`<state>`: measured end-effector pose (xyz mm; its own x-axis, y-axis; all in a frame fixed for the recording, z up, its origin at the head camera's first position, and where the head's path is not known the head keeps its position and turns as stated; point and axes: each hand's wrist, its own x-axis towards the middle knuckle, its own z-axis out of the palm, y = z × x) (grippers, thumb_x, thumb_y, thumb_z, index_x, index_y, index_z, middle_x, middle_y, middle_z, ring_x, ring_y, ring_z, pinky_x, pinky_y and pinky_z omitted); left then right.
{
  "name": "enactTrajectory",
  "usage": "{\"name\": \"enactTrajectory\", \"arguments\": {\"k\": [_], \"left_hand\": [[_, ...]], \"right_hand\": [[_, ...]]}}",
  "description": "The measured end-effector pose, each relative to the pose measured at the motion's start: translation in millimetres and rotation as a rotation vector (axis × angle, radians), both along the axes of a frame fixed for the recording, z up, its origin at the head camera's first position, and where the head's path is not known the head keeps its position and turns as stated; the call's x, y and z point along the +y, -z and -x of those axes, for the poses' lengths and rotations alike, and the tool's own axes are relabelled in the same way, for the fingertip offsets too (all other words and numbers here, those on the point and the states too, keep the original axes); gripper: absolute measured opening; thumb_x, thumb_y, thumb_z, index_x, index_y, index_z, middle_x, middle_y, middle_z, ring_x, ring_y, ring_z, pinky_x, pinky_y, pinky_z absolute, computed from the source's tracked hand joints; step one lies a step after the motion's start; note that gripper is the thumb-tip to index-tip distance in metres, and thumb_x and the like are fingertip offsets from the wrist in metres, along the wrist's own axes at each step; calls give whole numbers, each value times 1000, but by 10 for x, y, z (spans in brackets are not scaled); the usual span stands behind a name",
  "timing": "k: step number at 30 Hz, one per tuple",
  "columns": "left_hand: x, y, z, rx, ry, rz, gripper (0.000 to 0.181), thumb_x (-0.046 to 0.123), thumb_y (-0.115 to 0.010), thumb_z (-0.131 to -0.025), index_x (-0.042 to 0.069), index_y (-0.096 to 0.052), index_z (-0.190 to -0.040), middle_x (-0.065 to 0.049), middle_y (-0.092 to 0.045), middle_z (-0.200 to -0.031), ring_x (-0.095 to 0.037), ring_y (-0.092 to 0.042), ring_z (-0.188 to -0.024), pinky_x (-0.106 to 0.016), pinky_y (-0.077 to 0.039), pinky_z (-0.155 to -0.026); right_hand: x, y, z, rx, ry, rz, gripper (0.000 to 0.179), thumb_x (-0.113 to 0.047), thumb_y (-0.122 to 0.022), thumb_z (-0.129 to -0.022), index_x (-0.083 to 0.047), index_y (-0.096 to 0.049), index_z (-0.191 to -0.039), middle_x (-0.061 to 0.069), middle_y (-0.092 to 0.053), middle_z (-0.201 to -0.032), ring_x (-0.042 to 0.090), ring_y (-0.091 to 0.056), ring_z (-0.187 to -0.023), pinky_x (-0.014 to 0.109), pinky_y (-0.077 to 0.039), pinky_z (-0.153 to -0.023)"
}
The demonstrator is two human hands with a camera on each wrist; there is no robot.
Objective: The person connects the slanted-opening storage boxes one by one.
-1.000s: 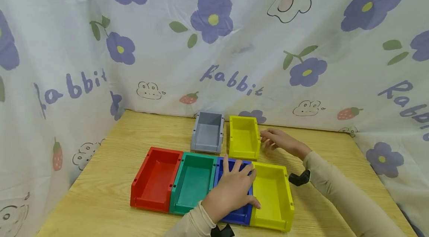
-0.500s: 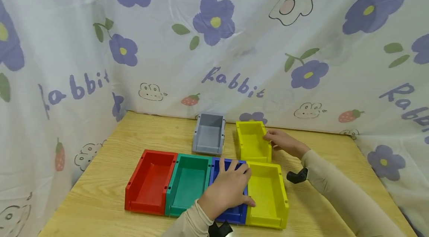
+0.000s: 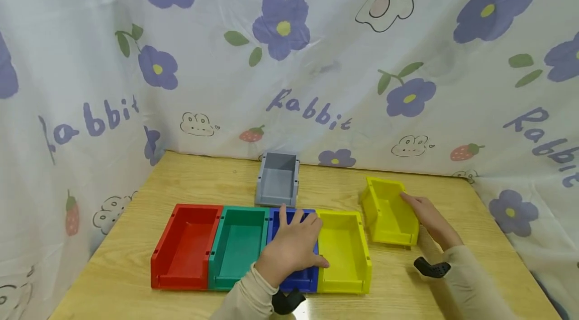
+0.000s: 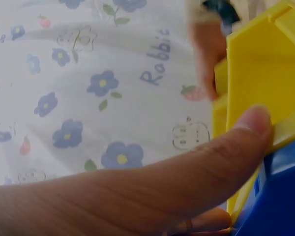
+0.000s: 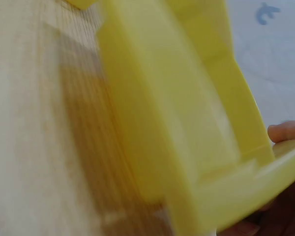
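A row of storage bins stands on the table: red [image 3: 187, 244], green [image 3: 242, 242], blue [image 3: 300, 277] and yellow [image 3: 346, 247]. My left hand [image 3: 289, 249] rests spread over the blue bin and hides much of it. Its thumb [image 4: 226, 147] touches the wall between blue and yellow. Farther right, my right hand [image 3: 431, 219] grips a second yellow bin [image 3: 391, 209] by its right wall. That bin tilts and appears raised, with a shadow under it in the right wrist view. Some right fingers are hidden behind its wall.
A grey bin [image 3: 278, 179] stands behind the row, near the back edge of the wooden table [image 3: 212, 174]. A patterned cloth [image 3: 203, 74] hangs behind and at both sides. The sleeves carry black wrist straps.
My right hand took hold of the back yellow bin and moved it right and nearer, away from the grey bin. The row slid left together with my left hand.
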<state>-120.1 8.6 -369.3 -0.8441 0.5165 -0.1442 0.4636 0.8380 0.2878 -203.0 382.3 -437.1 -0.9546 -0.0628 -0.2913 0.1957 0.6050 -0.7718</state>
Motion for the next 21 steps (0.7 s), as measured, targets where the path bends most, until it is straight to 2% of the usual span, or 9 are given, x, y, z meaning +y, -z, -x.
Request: {"name": "enactTrajectory", "arguments": {"k": [3,6,9,13,21], "left_hand": [[-69,6,37,-24,-13,-31,75,55,-83,-84,13,-58,-141,-3,-56,-148,-38,-38,-152,-76,-10,-124],[-104,5,63,-29,-12,-43,72,57,-75,-90,12,-57,-143,-5,-54,-152,-39,-35,-153,-76,-8,-124],[-115,-15,69,-27,-10,-47,65,56,-69,-95,12,-58,-142,-6,-54,-153,-39,-35,-153,-75,-8,-124],[-115,-39,71,-14,-10,-44,58,54,-69,-97,12,-61,-137,-5,-56,-149,-39,-37,-151,-75,-9,-125],[-110,-48,87,-27,2,-57,45,51,-69,-97,16,-64,-125,-3,-58,-144,-38,-38,-149,-76,-7,-124]], "right_hand": [[11,-63,-169,2,4,40,78,-59,-32,-110,10,-54,-141,10,-70,-108,13,-66,-90,26,-54,-85],[-30,-180,-323,26,-23,66,73,-55,-35,-111,10,-60,-132,6,-71,-94,15,-68,-80,27,-57,-77],[-97,-306,-448,26,-56,94,69,-51,-38,-112,12,-63,-127,8,-72,-89,19,-71,-76,32,-61,-73],[-178,-425,-544,20,-91,120,66,-49,-39,-112,12,-63,-124,11,-73,-89,22,-72,-75,35,-62,-71],[-207,-431,-643,31,-88,93,64,-47,-38,-113,11,-64,-124,11,-72,-91,20,-71,-75,33,-61,-71]]}}
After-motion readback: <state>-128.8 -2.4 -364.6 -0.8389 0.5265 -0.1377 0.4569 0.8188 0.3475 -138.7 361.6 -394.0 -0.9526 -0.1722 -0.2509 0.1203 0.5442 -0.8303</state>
